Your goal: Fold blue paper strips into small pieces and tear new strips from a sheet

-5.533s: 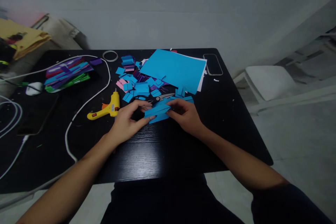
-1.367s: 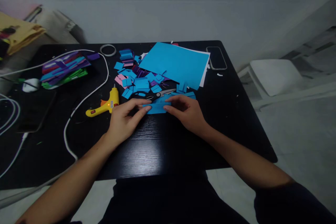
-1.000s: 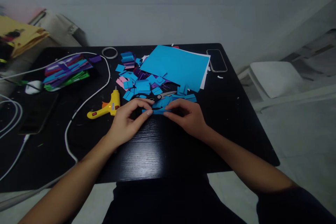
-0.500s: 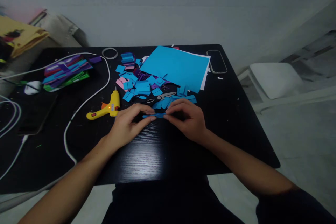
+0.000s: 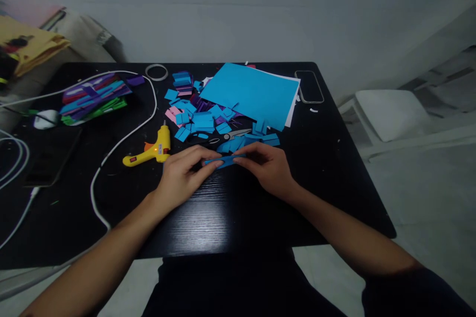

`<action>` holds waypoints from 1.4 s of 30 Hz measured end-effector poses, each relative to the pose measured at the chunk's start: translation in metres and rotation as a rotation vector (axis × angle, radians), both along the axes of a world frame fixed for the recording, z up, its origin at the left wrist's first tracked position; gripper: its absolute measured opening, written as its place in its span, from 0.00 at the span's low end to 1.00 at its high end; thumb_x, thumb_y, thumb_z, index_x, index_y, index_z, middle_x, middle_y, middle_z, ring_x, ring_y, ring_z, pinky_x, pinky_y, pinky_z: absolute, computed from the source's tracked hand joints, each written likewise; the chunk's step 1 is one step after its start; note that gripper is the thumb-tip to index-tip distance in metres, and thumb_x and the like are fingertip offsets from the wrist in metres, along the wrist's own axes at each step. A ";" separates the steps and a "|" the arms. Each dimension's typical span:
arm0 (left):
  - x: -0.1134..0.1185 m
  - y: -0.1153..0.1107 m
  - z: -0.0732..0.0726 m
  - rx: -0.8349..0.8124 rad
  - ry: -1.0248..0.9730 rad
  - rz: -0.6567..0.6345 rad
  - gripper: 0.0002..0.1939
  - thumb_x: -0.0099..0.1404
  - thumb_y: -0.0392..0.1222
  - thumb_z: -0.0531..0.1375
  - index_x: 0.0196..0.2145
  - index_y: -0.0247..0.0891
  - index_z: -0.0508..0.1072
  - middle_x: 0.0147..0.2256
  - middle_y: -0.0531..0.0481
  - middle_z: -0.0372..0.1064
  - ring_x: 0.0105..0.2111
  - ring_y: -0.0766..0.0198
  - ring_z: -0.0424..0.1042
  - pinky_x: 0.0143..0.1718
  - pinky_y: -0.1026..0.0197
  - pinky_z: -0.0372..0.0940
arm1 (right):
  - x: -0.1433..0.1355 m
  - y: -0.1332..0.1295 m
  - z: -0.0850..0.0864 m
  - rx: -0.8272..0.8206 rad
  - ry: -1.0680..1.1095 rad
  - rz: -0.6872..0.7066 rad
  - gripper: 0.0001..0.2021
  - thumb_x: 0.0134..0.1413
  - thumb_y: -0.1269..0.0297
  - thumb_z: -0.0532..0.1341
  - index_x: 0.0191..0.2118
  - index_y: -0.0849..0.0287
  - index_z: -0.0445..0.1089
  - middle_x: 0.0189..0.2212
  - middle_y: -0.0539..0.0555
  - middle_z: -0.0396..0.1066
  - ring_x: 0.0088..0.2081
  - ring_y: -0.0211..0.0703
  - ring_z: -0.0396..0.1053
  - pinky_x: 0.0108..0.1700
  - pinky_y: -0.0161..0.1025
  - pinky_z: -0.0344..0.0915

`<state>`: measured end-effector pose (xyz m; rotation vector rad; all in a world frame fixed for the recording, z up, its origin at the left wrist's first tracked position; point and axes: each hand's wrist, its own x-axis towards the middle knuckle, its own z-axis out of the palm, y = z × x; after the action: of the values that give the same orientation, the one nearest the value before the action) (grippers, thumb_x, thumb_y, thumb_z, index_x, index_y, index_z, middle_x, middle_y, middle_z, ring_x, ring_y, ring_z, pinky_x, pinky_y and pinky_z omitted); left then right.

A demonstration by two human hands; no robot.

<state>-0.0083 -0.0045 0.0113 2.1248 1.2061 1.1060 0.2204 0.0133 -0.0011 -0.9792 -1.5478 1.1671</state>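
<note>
Between both hands, just above the table's front half, is a folded blue paper strip (image 5: pixel 227 161). My left hand (image 5: pixel 186 171) pinches its left end between thumb and fingers. The right end is pinched by my right hand (image 5: pixel 269 168) in the same way. Right behind the fingers lie loose blue paper pieces (image 5: pixel 238 143) and a pair of scissors (image 5: pixel 234 134), whose handles are partly hidden among the scraps. A yellow glue gun (image 5: pixel 152 148) with a lit orange light rests left of my left hand.
A large blue paper sheet (image 5: pixel 253 94) lies on white paper at the back, near a phone (image 5: pixel 309 87). Cut blue, pink and purple pieces (image 5: pixel 193 109) are heaped beside it. On the left are bundled coloured strips (image 5: pixel 94 96), a tape ring (image 5: pixel 156 73) and a white cable (image 5: pixel 122 143).
The blue paper strip has tilted, so more of its flat face shows and its right end sits higher. Both hands keep their pinch, with the fingers shifted slightly.
</note>
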 end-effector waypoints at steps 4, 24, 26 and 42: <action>0.000 -0.002 0.006 0.034 -0.021 0.027 0.04 0.68 0.38 0.67 0.41 0.42 0.82 0.37 0.49 0.81 0.37 0.60 0.79 0.40 0.59 0.73 | 0.000 -0.001 0.004 0.021 0.010 -0.003 0.05 0.56 0.67 0.72 0.39 0.51 0.81 0.37 0.49 0.83 0.39 0.44 0.81 0.46 0.45 0.78; -0.004 -0.002 0.008 0.155 0.003 -0.077 0.06 0.68 0.32 0.65 0.41 0.40 0.80 0.46 0.45 0.81 0.45 0.58 0.80 0.48 0.56 0.74 | 0.003 -0.003 0.002 0.570 -0.181 -0.032 0.09 0.63 0.75 0.63 0.43 0.53 0.75 0.45 0.55 0.81 0.46 0.45 0.80 0.50 0.46 0.78; -0.003 -0.001 0.008 0.099 -0.013 -0.077 0.05 0.68 0.33 0.65 0.41 0.40 0.79 0.47 0.45 0.80 0.46 0.58 0.80 0.50 0.56 0.73 | 0.003 -0.003 0.003 0.527 -0.182 -0.056 0.08 0.63 0.74 0.64 0.41 0.53 0.76 0.46 0.55 0.80 0.48 0.46 0.79 0.52 0.47 0.77; 0.009 0.002 -0.001 -0.445 -0.352 -0.007 0.11 0.60 0.42 0.73 0.37 0.40 0.76 0.41 0.47 0.76 0.43 0.58 0.75 0.46 0.56 0.69 | -0.005 -0.008 0.002 -0.070 0.154 0.076 0.15 0.58 0.66 0.70 0.51 0.49 0.75 0.51 0.54 0.77 0.52 0.48 0.77 0.55 0.49 0.77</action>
<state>0.0009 -0.0027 0.0102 1.5280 1.1453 1.0372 0.2157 0.0050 0.0012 -0.8614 -1.4404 1.3267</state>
